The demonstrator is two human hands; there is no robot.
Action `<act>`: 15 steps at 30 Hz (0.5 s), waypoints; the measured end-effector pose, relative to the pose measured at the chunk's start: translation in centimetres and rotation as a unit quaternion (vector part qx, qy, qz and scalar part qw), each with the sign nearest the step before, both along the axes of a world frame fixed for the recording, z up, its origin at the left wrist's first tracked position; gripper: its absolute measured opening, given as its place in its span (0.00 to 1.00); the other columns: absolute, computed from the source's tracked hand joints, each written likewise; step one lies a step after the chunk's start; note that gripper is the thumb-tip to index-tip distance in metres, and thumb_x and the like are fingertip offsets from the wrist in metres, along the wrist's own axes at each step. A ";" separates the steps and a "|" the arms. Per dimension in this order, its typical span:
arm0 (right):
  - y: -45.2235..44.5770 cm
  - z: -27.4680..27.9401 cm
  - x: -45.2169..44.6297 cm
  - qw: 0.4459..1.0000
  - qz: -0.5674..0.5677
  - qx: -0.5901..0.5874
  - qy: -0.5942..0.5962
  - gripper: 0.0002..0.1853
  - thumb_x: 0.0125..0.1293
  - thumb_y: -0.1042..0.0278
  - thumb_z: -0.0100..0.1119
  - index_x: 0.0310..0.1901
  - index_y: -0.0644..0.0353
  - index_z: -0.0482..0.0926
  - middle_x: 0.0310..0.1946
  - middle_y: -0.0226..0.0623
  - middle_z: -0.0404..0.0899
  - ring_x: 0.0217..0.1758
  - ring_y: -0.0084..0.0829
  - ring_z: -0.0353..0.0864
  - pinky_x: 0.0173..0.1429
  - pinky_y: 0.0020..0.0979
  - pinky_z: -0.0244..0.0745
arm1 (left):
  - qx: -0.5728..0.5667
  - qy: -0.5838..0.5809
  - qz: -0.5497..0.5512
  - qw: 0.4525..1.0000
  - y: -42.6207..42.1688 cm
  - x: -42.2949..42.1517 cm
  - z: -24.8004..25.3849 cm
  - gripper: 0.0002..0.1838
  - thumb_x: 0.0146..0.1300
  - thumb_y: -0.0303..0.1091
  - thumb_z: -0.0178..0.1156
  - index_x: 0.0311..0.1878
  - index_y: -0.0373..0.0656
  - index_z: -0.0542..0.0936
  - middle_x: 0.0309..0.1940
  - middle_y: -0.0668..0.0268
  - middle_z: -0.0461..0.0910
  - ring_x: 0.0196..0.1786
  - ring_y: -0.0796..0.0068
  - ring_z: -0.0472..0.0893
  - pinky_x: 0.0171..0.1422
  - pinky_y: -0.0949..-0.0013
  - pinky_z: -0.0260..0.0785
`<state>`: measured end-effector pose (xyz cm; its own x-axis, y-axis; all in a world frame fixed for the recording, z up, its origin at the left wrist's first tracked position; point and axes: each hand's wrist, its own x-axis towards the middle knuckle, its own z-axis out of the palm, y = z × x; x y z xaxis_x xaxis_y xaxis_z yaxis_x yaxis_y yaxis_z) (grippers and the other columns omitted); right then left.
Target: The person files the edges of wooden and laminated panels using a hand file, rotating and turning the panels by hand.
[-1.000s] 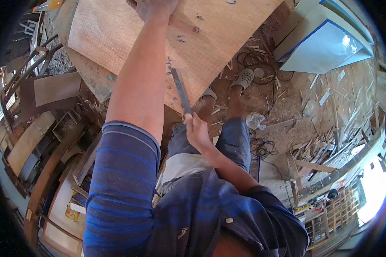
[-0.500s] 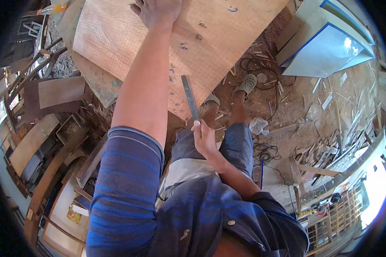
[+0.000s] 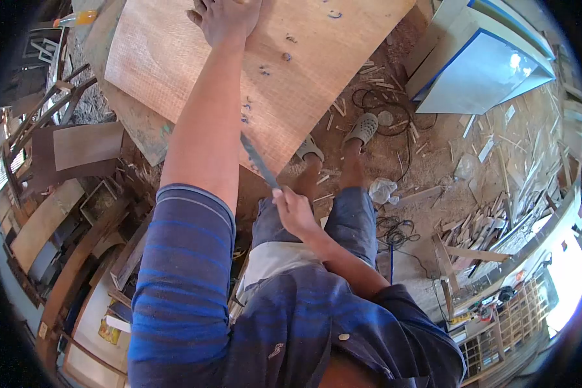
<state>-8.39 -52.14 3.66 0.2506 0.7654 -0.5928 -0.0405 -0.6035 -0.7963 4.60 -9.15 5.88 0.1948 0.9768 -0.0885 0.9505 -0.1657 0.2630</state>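
Note:
My left hand (image 3: pixel 229 18) lies on a large wooden board (image 3: pixel 343 58), fingers spread and partly cut off by the top edge of the view. A flat grey metal file (image 3: pixel 258 163) is gripped at its near end by my right hand (image 3: pixel 295 212), fingers wrapped around it. The file points up and left across the board's near corner, and its far tip meets the outline of my left forearm. Small dark curled shavings (image 3: pixel 286 57) and blue bits are scattered over the board.
Under the board is another worn panel (image 3: pixel 150 139). A white blue-edged cabinet piece (image 3: pixel 475 71) stands at upper right. Cables (image 3: pixel 394 233), a clear plastic bag (image 3: pixel 383 191) and wood scraps (image 3: pixel 478 216) litter the floor. Curved wooden parts (image 3: pixel 77 265) are stacked at left.
My right hand has moved slightly left, and the file has tilted further left, its tip now by my left forearm. My left hand stays on the board; the whole view has shifted a little.

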 end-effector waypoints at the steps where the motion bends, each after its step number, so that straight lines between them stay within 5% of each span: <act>1: -1.5 0.3 1.2 1.000 0.012 -0.024 -0.011 0.21 0.90 0.52 0.53 0.49 0.66 0.81 0.37 0.57 0.89 0.44 0.63 0.91 0.46 0.55 0.84 | 0.000 0.007 -0.007 1.000 0.1 -0.1 -0.2 0.54 0.78 0.66 0.57 0.92 0.39 0.51 0.95 0.51 0.46 0.97 0.55 0.40 0.99 0.47 0.27; 3: -4.7 1.1 3.8 0.999 -0.038 -0.020 -0.031 0.19 0.90 0.55 0.54 0.48 0.66 0.82 0.40 0.55 0.89 0.42 0.57 0.91 0.46 0.48 0.84 | 0.045 0.008 -0.071 0.996 0.4 -1.8 -2.3 0.56 0.77 0.71 0.55 0.92 0.40 0.52 0.94 0.51 0.47 0.96 0.52 0.43 0.98 0.46 0.30; 5: -8.2 1.2 6.5 0.984 -0.159 -0.072 0.022 0.17 0.90 0.60 0.54 0.45 0.64 0.83 0.34 0.40 0.81 0.36 0.35 0.84 0.44 0.39 0.80 | 0.149 -0.006 -0.179 0.972 1.3 -4.7 -6.8 0.61 0.74 0.82 0.50 0.92 0.41 0.54 0.93 0.50 0.52 0.95 0.47 0.48 0.98 0.43 0.36; 7: -13.5 -2.5 8.8 0.975 -0.171 -0.011 -0.139 0.19 0.90 0.59 0.55 0.42 0.63 0.84 0.32 0.40 0.80 0.34 0.29 0.82 0.40 0.38 0.78 | 0.119 -0.043 -0.242 0.962 -3.4 -7.6 -4.9 0.56 0.81 0.77 0.43 0.93 0.39 0.52 0.93 0.49 0.51 0.95 0.46 0.48 0.98 0.44 0.33; 11: -16.8 -1.5 14.9 0.963 -0.203 -0.116 -0.133 0.22 0.90 0.57 0.53 0.38 0.64 0.85 0.23 0.40 0.79 0.28 0.30 0.83 0.35 0.40 0.75 | 0.015 0.073 -0.337 0.939 -16.2 -14.9 -1.9 0.51 0.85 0.70 0.37 0.93 0.36 0.50 0.94 0.46 0.48 0.96 0.48 0.44 0.98 0.44 0.28; 13: -16.4 -1.2 15.9 0.961 -0.179 -0.118 -0.174 0.25 0.91 0.55 0.51 0.37 0.65 0.84 0.20 0.36 0.76 0.24 0.29 0.80 0.33 0.40 0.74 | -0.043 -0.029 -0.394 0.918 -22.8 -20.9 -2.1 0.50 0.84 0.69 0.37 0.92 0.36 0.53 0.93 0.45 0.50 0.95 0.47 0.45 0.98 0.42 0.29; 15: -14.3 0.5 16.7 0.967 -0.168 -0.124 -0.145 0.25 0.91 0.54 0.51 0.38 0.65 0.84 0.20 0.35 0.76 0.24 0.27 0.79 0.32 0.39 0.74 | -0.105 0.002 -0.467 0.878 -28.4 -25.0 -0.8 0.45 0.83 0.61 0.46 0.90 0.38 0.58 0.92 0.46 0.52 0.95 0.48 0.47 0.98 0.39 0.32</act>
<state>8.35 -66.47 4.16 0.6438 0.4553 -0.6150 -0.0649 -0.7683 -0.6368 -20.38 -37.55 5.04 0.9011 0.3538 -0.2506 0.4275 -0.8214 0.3776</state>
